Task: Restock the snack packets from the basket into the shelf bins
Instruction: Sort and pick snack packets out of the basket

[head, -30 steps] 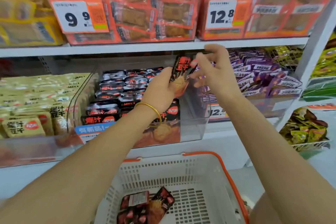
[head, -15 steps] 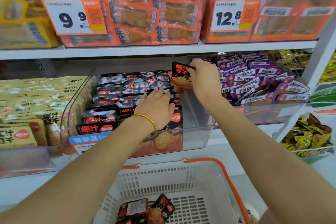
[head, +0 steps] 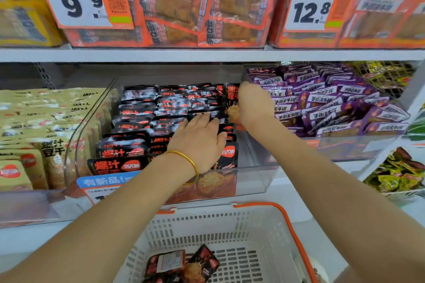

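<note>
Black snack packet (head: 232,103) stands upright at the rear right of the clear bin (head: 257,167), pinched by the right hand (head: 254,105). Left hand (head: 200,140), fingers flat, presses the stocked rows mid-bin. Best: push rows aside, slide the packet down upright. Spare packets (head: 181,264) lie in the basket (head: 264,225) below the bin.

Both bare arms reached forward, the left hand (head: 197,142) lying flat, palm down with fingers straight, while the right hand (head: 254,105) curled around a packet (head: 231,101).
</note>
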Available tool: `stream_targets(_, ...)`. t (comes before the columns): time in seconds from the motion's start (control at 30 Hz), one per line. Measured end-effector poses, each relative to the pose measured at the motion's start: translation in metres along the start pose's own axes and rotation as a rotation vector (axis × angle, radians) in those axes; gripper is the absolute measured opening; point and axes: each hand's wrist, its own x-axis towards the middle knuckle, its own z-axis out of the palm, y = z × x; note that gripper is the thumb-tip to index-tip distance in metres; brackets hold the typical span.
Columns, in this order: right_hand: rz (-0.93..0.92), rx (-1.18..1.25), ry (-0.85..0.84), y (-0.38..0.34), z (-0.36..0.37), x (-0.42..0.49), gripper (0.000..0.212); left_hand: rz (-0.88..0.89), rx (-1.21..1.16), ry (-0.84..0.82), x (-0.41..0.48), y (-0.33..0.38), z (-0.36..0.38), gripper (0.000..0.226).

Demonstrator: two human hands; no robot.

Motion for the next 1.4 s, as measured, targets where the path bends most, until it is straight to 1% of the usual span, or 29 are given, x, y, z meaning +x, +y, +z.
stream_targets(0.07, -0.008, -0.001, -0.069, 0.001, 0.008, 0.001, 0.030, 0.002, 0.001, -0.002, 0.000, 0.000, 0.000, 0.055)
stream_targets(0.17, 0.005, 0.031, -0.105, -0.003, 0.017, 0.013, 0.034, 0.004, -0.004, -0.001, 0.000, 0.001, 0.000, 0.054)
stream_targets(0.23, 0.021, 0.023, -0.113, -0.005, 0.026, 0.024, 0.045, 0.007, -0.007, 0.000, 0.000, 0.000, 0.000, 0.054)
stream_targets(0.33, -0.015, -0.045, -0.215, -0.008, 0.042, 0.039, 0.062, 0.006, -0.011, -0.007, 0.000, 0.000, 0.000, 0.055)
stream_targets(0.4, -0.006, -0.067, -0.238, -0.007, 0.048, 0.046, 0.069, 0.003, -0.014, -0.010, 0.000, -0.001, 0.000, 0.055)
stream_targets(0.43, -0.003, -0.078, -0.219, -0.006, 0.048, 0.048, 0.070, 0.002, -0.017, -0.012, -0.001, 0.000, 0.000, 0.055)
stream_targets(0.53, -0.015, -0.059, -0.106, -0.004, 0.043, 0.050, 0.065, 0.006, -0.027, -0.010, -0.001, 0.000, -0.002, 0.055)
stream_targets(0.6, -0.036, -0.077, -0.087, -0.004, 0.042, 0.052, 0.064, 0.007, -0.031, -0.011, -0.002, 0.000, -0.003, 0.055)
stream_targets(0.73, -0.057, -0.173, -0.031, -0.010, 0.053, 0.059, 0.042, 0.008, -0.035, -0.018, -0.002, 0.000, -0.002, 0.055)
stream_targets(0.8, -0.058, -0.191, -0.029, -0.011, 0.055, 0.062, 0.037, 0.007, -0.035, -0.022, -0.003, -0.001, -0.002, 0.055)
stream_targets(0.97, -0.104, -0.214, -0.095, -0.007, 0.068, 0.060, 0.036, 0.004, -0.040, -0.024, -0.003, -0.001, -0.003, 0.055)
stream_targets(1.03, -0.121, -0.213, -0.093, -0.006, 0.069, 0.059, 0.037, 0.002, -0.039, -0.023, -0.004, -0.001, -0.003, 0.055)
stream_targets(1.17, -0.082, -0.178, 0.000, -0.007, 0.065, 0.063, 0.034, 0.005, -0.042, -0.026, -0.003, 0.000, -0.004, 0.055)
stream_targets(1.27, -0.089, -0.125, 0.078, -0.008, 0.073, 0.060, 0.037, 0.006, -0.035, -0.012, -0.003, -0.001, -0.005, 0.055)
stream_targets(1.33, -0.121, -0.045, 0.132, -0.004, 0.082, 0.055, 0.042, 0.008, -0.034, -0.017, -0.004, 0.000, -0.004, 0.055)
stream_targets(1.4, -0.127, 0.110, 0.133, -0.006, 0.077, 0.047, 0.044, 0.011, -0.030, -0.017, -0.005, -0.001, -0.004, 0.055)
